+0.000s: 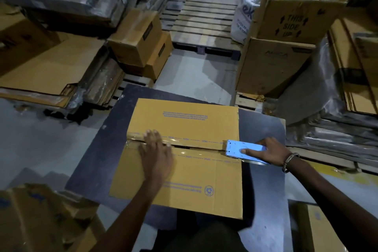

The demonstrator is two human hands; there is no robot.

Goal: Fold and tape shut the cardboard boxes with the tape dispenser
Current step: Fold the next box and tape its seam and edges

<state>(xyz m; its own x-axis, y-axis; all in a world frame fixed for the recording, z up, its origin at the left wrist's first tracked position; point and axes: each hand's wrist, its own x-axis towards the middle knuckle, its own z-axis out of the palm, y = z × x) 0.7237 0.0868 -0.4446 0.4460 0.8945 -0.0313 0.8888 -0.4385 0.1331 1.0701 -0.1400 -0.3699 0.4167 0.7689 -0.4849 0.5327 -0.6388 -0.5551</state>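
Note:
A yellow-brown cardboard box (184, 170) lies on a dark table (90, 161) with its two top flaps folded shut. Clear tape (194, 141) runs along the seam between the flaps. My left hand (155, 153) presses flat on the left part of the seam, fingers straight. My right hand (272, 151) grips a light blue tape dispenser (243, 150) at the right end of the seam, at the box's right edge.
Stacks of flattened cardboard (47, 73) lie to the left and right. Closed boxes (139, 43) and a wooden pallet (204, 24) stand beyond the table. A tall box marked THIS SIDE UP (290, 18) stands at the right. More boxes (41, 219) sit near both lower corners.

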